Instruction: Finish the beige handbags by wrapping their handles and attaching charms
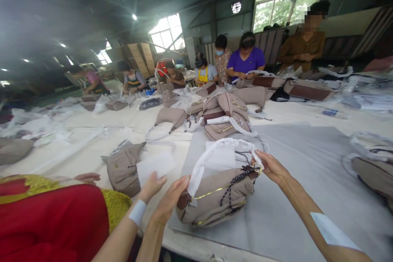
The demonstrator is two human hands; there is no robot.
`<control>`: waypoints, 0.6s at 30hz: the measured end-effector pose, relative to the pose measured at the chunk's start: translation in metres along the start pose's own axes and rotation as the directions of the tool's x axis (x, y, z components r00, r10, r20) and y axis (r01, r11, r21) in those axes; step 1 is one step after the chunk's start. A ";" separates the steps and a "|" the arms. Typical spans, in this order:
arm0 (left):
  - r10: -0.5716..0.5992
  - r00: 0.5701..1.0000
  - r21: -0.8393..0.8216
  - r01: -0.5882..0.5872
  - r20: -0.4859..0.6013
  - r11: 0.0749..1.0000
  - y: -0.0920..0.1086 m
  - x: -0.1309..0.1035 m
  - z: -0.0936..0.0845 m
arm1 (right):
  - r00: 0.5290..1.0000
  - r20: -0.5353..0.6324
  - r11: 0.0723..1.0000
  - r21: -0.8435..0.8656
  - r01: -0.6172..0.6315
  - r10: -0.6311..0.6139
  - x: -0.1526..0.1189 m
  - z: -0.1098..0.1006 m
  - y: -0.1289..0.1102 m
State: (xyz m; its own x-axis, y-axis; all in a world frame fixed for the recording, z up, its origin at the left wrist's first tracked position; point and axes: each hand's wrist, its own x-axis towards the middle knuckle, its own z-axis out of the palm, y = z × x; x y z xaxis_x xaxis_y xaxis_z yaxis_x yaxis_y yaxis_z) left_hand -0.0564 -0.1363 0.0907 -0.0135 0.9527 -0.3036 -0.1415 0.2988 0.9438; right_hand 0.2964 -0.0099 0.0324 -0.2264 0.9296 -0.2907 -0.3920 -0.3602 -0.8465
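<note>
At far left, a person in red and yellow clothing (55,221) rests a hand (88,177) at the white work surface (129,120). Next is a taupe fabric bag with a front pocket (123,170), partly covered by a thin white rectangular sheet (156,163). A patch-wearing forearm ends in a hand (153,185) on this sheet; its owner cannot be told. The left hand (172,197) has its fingers closed on the left end of a white-wrapped curved strap (199,168), beside a brown end patch. The strap belongs to a taupe fabric shoulder bag with gold zips (211,202), lying centrally at the near edge; a dark striped cord (236,179) hangs across it. Behind lies a heap of similar taupe bags (229,108). The right hand (272,167) pinches the strap's right end, next to a gold ring (258,167). A smooth grey sheet (307,172) extends rightward; a taupe bag with pale wrapping (373,172) lies at far right.
</note>
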 end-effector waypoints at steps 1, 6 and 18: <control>-0.007 0.998 0.071 0.003 0.056 0.997 0.001 -0.004 -0.003 | 1.000 0.003 1.000 0.022 0.009 -0.009 0.003 0.002 -0.002; 0.015 0.954 0.442 -0.153 0.300 0.884 0.003 -0.015 -0.007 | 0.998 -0.048 0.994 0.095 0.051 -0.047 0.013 0.018 -0.009; 0.300 0.936 0.343 -0.225 -0.183 0.912 -0.019 0.037 -0.021 | 1.000 0.010 1.000 0.011 0.027 -0.027 -0.017 0.067 -0.036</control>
State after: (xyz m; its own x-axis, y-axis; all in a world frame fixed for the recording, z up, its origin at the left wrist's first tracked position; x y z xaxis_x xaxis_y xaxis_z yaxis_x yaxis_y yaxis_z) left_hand -0.0751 -0.1075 0.0587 -0.2360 0.9714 -0.0254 0.2130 0.0772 0.9740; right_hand 0.2549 -0.0179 0.0981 -0.2247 0.9382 -0.2631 -0.4075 -0.3357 -0.8493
